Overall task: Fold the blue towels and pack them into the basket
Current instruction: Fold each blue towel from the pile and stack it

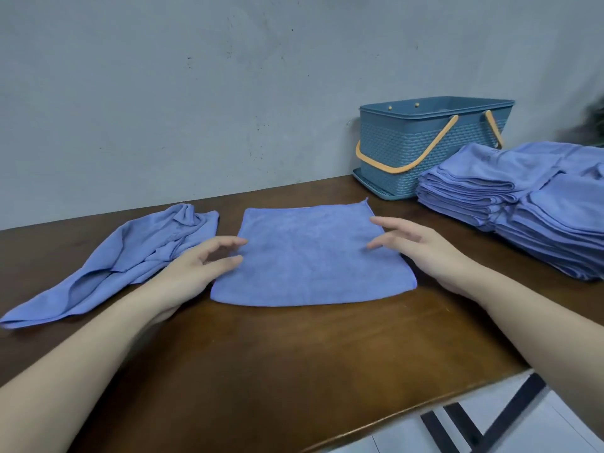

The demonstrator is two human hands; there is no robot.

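A blue towel [310,256] lies spread flat in the middle of the brown table [277,354]. My left hand [192,269] is at its left edge, fingers loosely extended, holding nothing. At the towel's right edge my right hand [421,246] hovers with relaxed fingers, also holding nothing. A crumpled blue towel [130,259] lies to the left. Several folded blue towels are stacked [523,204] at the right. The blue basket [425,148] with orange handles stands at the back right; its inside is hidden.
A grey wall runs behind the table. The table's front edge slants across the lower right, with tiled floor [490,426] below it.
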